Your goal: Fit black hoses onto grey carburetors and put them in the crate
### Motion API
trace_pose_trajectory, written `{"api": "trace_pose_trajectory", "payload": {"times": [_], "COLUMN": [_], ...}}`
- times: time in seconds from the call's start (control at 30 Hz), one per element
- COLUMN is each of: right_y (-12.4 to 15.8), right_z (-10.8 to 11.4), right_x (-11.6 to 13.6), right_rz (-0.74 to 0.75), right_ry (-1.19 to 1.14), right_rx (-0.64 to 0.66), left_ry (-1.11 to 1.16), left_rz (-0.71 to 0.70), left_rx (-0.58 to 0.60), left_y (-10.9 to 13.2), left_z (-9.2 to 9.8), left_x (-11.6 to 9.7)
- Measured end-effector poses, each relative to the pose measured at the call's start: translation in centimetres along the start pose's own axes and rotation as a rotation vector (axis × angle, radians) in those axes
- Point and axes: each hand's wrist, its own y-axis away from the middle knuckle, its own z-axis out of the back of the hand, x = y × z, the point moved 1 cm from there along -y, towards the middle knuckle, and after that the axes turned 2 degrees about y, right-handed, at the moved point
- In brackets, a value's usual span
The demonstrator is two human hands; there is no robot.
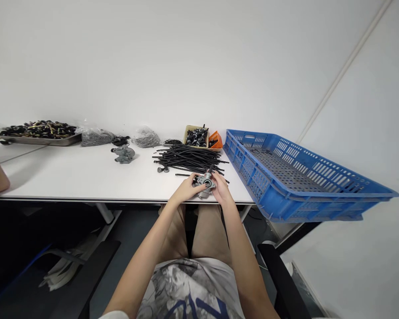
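I hold a small grey metal carburettor body (205,181) at the near edge of the white table (86,177), my left hand (186,189) and right hand (222,188) together, each clamped on one side of it. Just beyond the part lies a bundle of black hoses (189,158); behind the hoses stand a beige parts box (197,135) and an orange bin (216,140). Right of the part rests a blue crate (286,173). A second grey body (123,154) sits left of the hoses. To handle the part well, I judge it should stay braced low over the table.
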Motion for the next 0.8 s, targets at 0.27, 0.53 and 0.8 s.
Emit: {"api": "trace_pose_trajectory", "payload": {"times": [0.27, 0.53, 0.8], "right_y": [-0.01, 0.12, 0.17], "right_z": [-0.01, -0.17, -0.14], "right_x": [-0.06, 0.14, 0.20], "right_rz": [0.012, 0.007, 0.005], "right_ry": [0.023, 0.033, 0.037], "right_rx": [0.001, -0.002, -0.001], "left_ry": [-0.011, 0.006, -0.003], "left_rz": [0.000, -0.001, 0.003], "left_rx": [0.005, 0.005, 0.001], "left_y": [0.06, 0.02, 0.07], "left_z": [0.00, -0.02, -0.03], "left_x": [0.06, 0.00, -0.15]}}
